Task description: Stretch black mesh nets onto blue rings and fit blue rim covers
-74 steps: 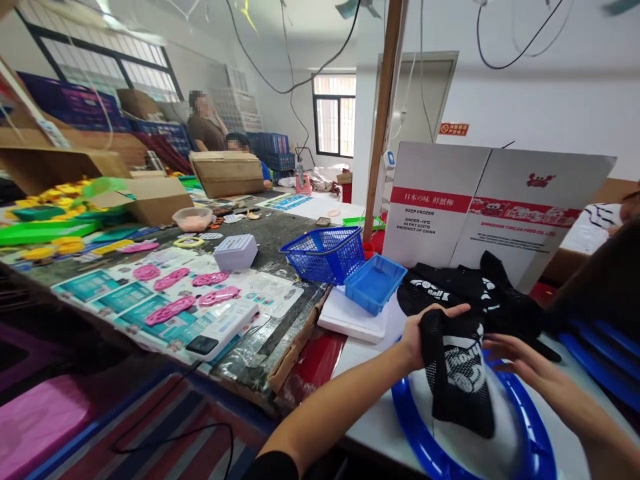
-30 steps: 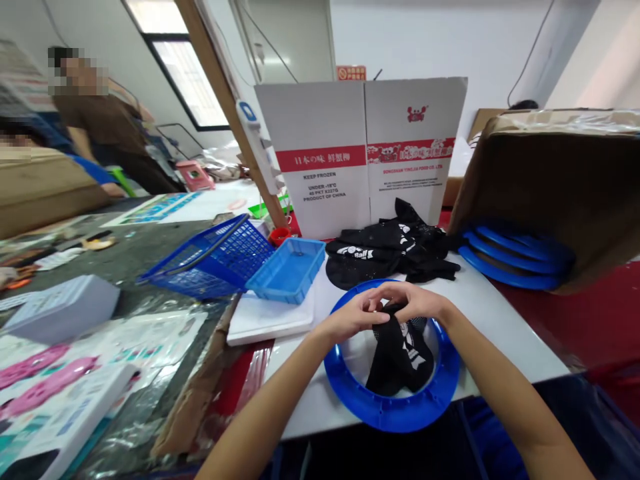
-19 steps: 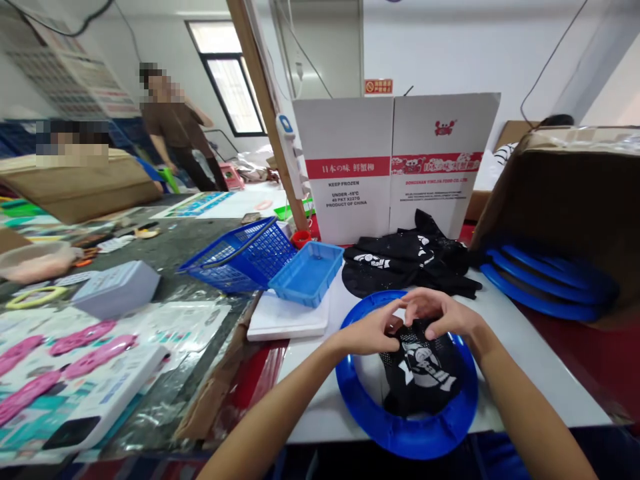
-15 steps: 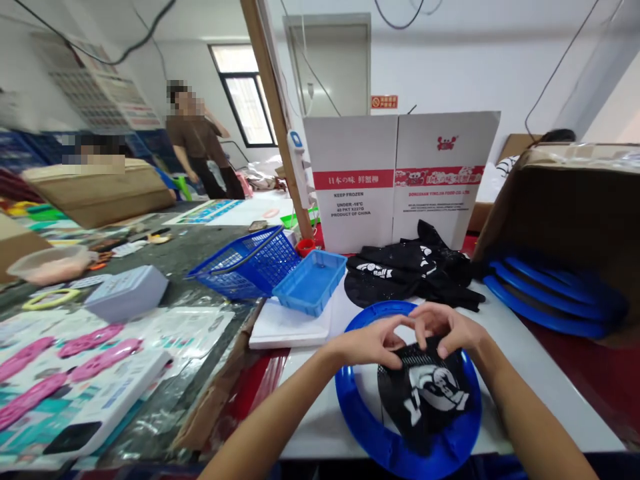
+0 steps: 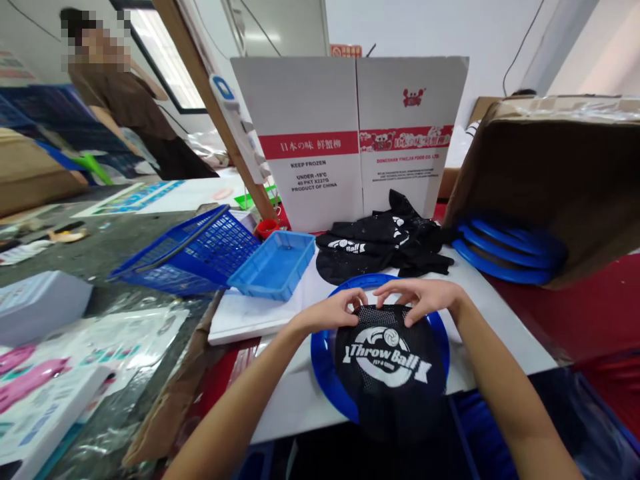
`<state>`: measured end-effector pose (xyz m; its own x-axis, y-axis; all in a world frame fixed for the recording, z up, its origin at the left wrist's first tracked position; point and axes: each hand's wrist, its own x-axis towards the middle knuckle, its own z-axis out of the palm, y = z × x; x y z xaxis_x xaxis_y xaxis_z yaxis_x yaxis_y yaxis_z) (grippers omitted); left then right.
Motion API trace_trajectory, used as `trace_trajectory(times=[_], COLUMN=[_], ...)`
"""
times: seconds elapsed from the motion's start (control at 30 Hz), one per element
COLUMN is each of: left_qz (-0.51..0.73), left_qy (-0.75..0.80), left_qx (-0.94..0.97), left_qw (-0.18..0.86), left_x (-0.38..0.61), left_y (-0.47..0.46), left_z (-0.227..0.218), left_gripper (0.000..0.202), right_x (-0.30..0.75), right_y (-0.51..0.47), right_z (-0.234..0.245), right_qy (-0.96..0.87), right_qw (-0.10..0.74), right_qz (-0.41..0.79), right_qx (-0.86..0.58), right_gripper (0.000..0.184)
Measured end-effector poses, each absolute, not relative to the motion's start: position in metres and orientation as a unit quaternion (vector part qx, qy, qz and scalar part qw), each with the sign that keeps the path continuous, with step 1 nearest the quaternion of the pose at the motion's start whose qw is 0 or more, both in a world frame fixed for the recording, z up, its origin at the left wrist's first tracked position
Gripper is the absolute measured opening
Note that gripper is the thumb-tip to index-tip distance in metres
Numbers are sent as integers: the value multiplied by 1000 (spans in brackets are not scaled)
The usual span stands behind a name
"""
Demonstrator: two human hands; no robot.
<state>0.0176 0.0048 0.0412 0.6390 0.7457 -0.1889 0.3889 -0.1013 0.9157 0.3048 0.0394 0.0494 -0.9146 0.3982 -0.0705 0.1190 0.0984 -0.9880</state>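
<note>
A black mesh cloth [image 5: 387, 353] with a white "Throw Ball" print lies spread over a blue plastic ring [image 5: 327, 370]. My left hand [image 5: 345, 310] pinches the cloth's upper edge on the left, thumb toward me. On the right, my right hand [image 5: 420, 300] grips the same edge between thumb and fingers. The cloth's lower part hangs over the near side of the ring, hiding that part of the rim. Behind the ring, more black printed cloths [image 5: 370, 237] lie in a loose pile on the white tabletop [image 5: 500, 327].
Several blue rings [image 5: 500, 257] sit in an open cardboard box [image 5: 550, 167] at the right. A light-blue tray [image 5: 275, 263] and a blue basket [image 5: 187, 250] stand at the left. A printed white carton [image 5: 320, 180] forms a screen behind. A person [image 5: 130, 107] stands far left.
The cloth, earlier bunched and turned on the ring's right, is now spread out across it with its print facing me. Both hands hold its top edge. The view has swung right and down.
</note>
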Motion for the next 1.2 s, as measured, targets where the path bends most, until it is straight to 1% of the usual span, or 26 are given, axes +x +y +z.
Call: trace_trajectory(times=[0.13, 0.2, 0.27, 0.37, 0.43, 0.57, 0.7, 0.83, 0.93, 0.97, 1.03, 1.13, 1.2], left_qz=[147, 137, 117, 74, 55, 10, -22, -20, -12, -12, -3, 33, 41], left_qy=[419, 433, 439, 444, 451, 471, 470, 489, 503, 505, 502, 455, 393], left_qx=[785, 811, 839, 865, 871, 871, 873, 862, 855, 854, 860, 890, 918], left_qw=[432, 369, 300, 221, 189, 137, 127, 131, 128, 122, 96, 9, -21], left_x=[10, 12, 16, 21, 23, 24, 23, 28, 34, 35, 36, 33, 31], left_y=[-1, -7, -12, -14, -13, -11, -12, -18, -27, -30, -33, -28, -20], left_z=[23, 18, 16, 19, 21, 22, 17, 15, 12, 9, 0, -22, -37], left_gripper=[46, 51, 51, 44, 41, 43, 40, 40, 41, 45, 59, 58, 61], right_x=[295, 292, 290, 288, 286, 281, 284, 283, 278, 277, 273, 269, 268], right_y=[46, 45, 44, 45, 50, 56, 46, 37, 35, 34, 32, 31, 33], right_z=[39, 35, 34, 36, 36, 30, 21, 20, 21, 21, 19, 12, 6], right_qy=[-797, -817, -827, -841, -853, -874, -884, -891, -894, -895, -896, -893, -893], right_qw=[58, 35, 26, 52, 54, 31, 97, 116, 122, 122, 119, 126, 136], right_qz=[526, 471, 422, 356, 328, 307, 278, 267, 219, 196, 145, 80, 61], right_qx=[-292, -332, -370, -403, -403, -376, -362, -349, -371, -382, -403, -424, -424], right_gripper=[62, 57, 55, 48, 43, 36, 15, 12, 15, 16, 18, 17, 15])
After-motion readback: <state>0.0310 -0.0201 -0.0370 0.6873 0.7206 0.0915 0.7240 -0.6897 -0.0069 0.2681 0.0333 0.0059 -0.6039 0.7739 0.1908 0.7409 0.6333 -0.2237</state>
